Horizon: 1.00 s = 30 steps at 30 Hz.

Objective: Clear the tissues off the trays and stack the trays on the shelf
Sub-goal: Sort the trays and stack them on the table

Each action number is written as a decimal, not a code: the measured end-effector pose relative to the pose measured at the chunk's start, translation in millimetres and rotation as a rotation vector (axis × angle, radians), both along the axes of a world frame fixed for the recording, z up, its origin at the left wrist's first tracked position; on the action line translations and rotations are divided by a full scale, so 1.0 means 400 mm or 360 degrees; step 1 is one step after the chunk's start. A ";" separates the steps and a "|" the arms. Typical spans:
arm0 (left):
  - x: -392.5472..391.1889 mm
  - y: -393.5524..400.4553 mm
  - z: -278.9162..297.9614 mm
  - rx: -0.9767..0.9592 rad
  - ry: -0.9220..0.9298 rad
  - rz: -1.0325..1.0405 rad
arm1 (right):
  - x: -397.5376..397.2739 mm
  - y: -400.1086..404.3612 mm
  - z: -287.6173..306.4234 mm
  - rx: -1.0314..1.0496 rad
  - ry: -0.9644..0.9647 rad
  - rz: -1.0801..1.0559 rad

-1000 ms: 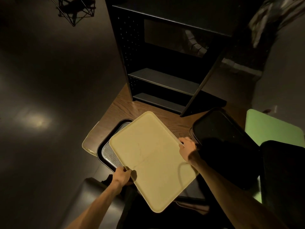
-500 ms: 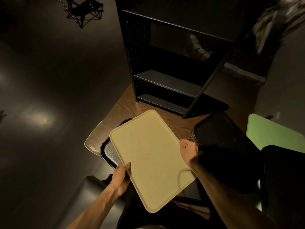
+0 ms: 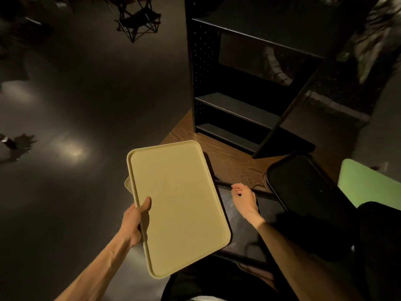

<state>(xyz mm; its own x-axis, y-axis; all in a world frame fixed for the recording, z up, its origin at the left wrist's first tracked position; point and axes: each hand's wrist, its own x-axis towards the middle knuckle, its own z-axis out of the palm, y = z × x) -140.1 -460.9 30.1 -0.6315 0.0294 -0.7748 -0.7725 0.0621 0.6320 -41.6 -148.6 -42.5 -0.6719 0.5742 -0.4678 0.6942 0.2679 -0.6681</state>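
Yellow tray is being gripped at its edge by left hand; right hand, loosely spread, is hovering; shelf placement likely comes next.

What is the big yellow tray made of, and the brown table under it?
The pale yellow rectangular tray, gripped by the left hand, looks like moulded plastic: one even colour, matte, with rounded corners and a raised rim. The brown table shows streaky grain lines, so it is wood or a wood-look laminate; the dim picture cannot settle which.
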 end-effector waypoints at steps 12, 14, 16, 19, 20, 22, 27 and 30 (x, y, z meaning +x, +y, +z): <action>-0.121 -0.148 0.025 -0.0212 -0.0013 -0.0139 | -0.115 -0.049 -0.008 0.0486 -0.0322 0.0709; -0.140 -0.152 0.023 -0.0226 -0.0009 -0.0169 | -0.138 -0.054 -0.019 0.0591 -0.0335 0.0719; -0.158 -0.151 0.020 -0.0243 -0.0012 -0.0167 | -0.150 -0.044 -0.037 0.0616 -0.0408 0.0583; -0.181 -0.149 0.012 -0.0340 0.0008 -0.0231 | -0.145 -0.014 -0.063 0.0583 -0.0570 0.0450; -0.189 -0.153 0.007 -0.0370 0.0008 -0.0251 | -0.145 -0.009 -0.068 0.0574 -0.0562 0.0452; -0.202 -0.160 -0.003 -0.0383 -0.0018 -0.0275 | -0.141 -0.003 -0.079 0.0506 -0.0471 0.0416; -0.235 -0.176 -0.019 -0.0351 -0.0078 -0.0290 | -0.155 -0.003 -0.087 0.0485 -0.0314 0.0279; -0.253 -0.190 -0.028 -0.0330 -0.0145 -0.0307 | -0.181 -0.005 -0.077 0.0493 -0.0266 0.0237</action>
